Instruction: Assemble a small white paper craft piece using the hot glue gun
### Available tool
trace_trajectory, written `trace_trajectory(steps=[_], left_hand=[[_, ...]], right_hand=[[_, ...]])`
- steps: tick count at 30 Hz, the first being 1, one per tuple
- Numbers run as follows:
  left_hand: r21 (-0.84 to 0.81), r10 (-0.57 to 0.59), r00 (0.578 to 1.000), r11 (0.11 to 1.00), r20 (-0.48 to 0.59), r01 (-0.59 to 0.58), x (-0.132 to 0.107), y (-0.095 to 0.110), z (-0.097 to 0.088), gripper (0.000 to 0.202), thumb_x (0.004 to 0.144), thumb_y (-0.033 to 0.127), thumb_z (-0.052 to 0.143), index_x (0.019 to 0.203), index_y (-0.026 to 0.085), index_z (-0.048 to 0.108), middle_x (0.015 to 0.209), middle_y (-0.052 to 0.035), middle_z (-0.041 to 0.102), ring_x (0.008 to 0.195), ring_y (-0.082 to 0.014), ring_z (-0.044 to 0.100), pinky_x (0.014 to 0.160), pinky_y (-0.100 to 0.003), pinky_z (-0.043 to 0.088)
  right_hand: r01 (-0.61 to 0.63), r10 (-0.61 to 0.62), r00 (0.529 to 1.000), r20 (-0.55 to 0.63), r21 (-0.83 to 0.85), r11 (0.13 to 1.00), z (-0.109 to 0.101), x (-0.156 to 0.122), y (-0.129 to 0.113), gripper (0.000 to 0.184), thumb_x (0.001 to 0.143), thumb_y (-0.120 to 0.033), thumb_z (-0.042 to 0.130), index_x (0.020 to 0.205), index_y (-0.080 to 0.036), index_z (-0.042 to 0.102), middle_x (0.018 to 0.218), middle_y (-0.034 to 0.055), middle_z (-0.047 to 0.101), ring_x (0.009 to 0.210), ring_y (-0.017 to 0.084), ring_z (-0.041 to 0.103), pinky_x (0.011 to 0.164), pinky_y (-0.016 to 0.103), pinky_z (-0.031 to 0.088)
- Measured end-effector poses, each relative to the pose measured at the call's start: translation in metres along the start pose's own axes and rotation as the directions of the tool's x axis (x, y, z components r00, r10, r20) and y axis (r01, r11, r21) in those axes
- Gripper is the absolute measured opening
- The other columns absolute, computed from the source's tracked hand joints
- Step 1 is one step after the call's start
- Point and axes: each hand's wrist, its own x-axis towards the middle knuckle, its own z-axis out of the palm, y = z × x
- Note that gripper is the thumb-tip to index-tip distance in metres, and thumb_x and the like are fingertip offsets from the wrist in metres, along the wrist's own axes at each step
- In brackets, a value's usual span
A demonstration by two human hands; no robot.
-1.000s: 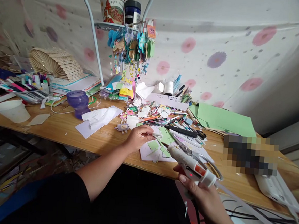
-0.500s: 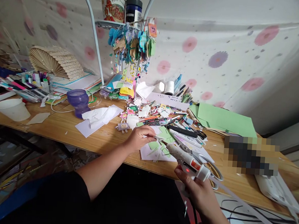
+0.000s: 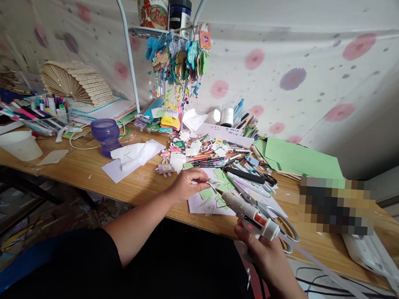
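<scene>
My left hand [image 3: 190, 185] pinches a small white paper piece [image 3: 215, 182] between thumb and fingers, above the front of the table. Wrapped round a white hot glue gun [image 3: 246, 211] is my right hand [image 3: 259, 245]; a red light glows on the gun's body and a long clear glue stick [image 3: 330, 273] trails from its back. The gun's tip is close to the white paper piece; whether they touch I cannot tell. Below both lies a white sheet [image 3: 199, 205] with green paper scraps [image 3: 206, 193] on it. Large scissors [image 3: 268, 210] lie partly hidden behind the gun.
Pens and small paper cutouts [image 3: 194, 148] crowd the middle of the table. Green card sheets [image 3: 303, 157] lie at the back right. To the left stand a purple cup [image 3: 105, 136] and a white tub [image 3: 18, 145]. Paper charms [image 3: 178, 61] hang from a shelf.
The white paper piece in my left hand has turned, so more of its flat face shows near the glue gun's tip. The right hand keeps its hold on the gun.
</scene>
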Motion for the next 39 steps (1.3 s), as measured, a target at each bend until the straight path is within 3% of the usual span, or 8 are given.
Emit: trace_trajectory(steps=[4,7,10,16,24,31,39], left_hand=[[-0.161,-0.174,0.984,0.970,0.045,0.179,-0.001,0.002,0.000,0.023,0.065,0.032,0.071,0.061,0.015,0.056,0.064,0.0006,0.056,0.062,-0.0105,0.052,0.059,-0.024,0.041],[-0.331,-0.329,0.939,0.879,0.102,0.343,-0.001,0.002,0.000,0.026,0.063,0.033,0.072,0.062,0.014,0.054,0.061,0.0019,0.055,0.060,-0.0106,0.054,0.062,-0.025,0.043],[-0.468,-0.387,0.911,0.785,0.140,0.406,-0.001,0.001,-0.001,0.028,0.058,0.030,0.075,0.059,0.014,0.053,0.061,0.0014,0.056,0.063,-0.0119,0.057,0.066,-0.028,0.045],[-0.608,-0.373,0.913,0.690,0.164,0.392,0.000,0.002,-0.002,0.026,0.055,0.020,0.074,0.052,0.013,0.049,0.055,0.0029,0.053,0.056,-0.0085,0.053,0.061,-0.024,0.042],[-0.654,-0.406,0.885,0.610,0.227,0.448,-0.001,0.004,-0.004,0.029,0.051,0.019,0.077,0.053,0.013,0.049,0.056,0.0020,0.058,0.055,-0.0095,0.057,0.061,-0.025,0.046],[-0.661,-0.385,0.882,0.592,0.272,0.461,-0.001,0.000,-0.006,0.027,0.055,0.018,0.075,0.056,0.014,0.048,0.061,0.0012,0.059,0.060,-0.0114,0.061,0.063,-0.027,0.049],[-0.657,-0.382,0.875,0.584,0.297,0.478,-0.001,0.002,-0.007,0.030,0.054,0.018,0.076,0.055,0.014,0.047,0.056,0.0033,0.055,0.057,-0.0101,0.058,0.062,-0.027,0.051]], right_hand=[[-0.059,0.060,0.998,-0.022,0.046,0.997,0.003,-0.003,-0.003,0.026,0.063,-0.042,0.071,0.077,-0.020,0.071,0.075,0.0055,0.069,0.072,0.024,0.060,0.053,0.029,0.047],[-0.058,0.058,0.998,0.005,0.142,0.988,0.006,-0.003,-0.002,0.024,0.064,-0.042,0.070,0.077,-0.021,0.072,0.076,0.0066,0.068,0.066,0.022,0.059,0.046,0.027,0.043],[-0.077,0.066,0.996,0.060,0.211,0.974,0.010,-0.001,0.001,0.026,0.065,-0.044,0.068,0.072,-0.019,0.071,0.073,0.0070,0.066,0.060,0.020,0.056,0.047,0.028,0.042],[-0.097,0.046,0.983,0.178,0.292,0.951,0.018,0.006,0.003,0.028,0.066,-0.043,0.067,0.064,-0.016,0.068,0.068,0.0077,0.062,0.071,0.024,0.056,0.066,0.035,0.044],[-0.130,0.049,0.974,0.220,0.372,0.919,0.021,0.010,0.003,0.023,0.065,-0.040,0.067,0.063,-0.017,0.065,0.064,0.0045,0.059,0.065,0.021,0.052,0.064,0.033,0.042],[-0.206,0.114,0.960,0.254,0.370,0.906,0.021,0.012,0.006,0.025,0.065,-0.041,0.066,0.064,-0.016,0.065,0.063,0.0051,0.058,0.065,0.021,0.052,0.062,0.032,0.041],[-0.205,0.099,0.960,0.261,0.415,0.886,0.022,0.014,0.005,0.024,0.064,-0.039,0.067,0.062,-0.015,0.065,0.065,0.0045,0.058,0.063,0.019,0.051,0.060,0.030,0.039]])
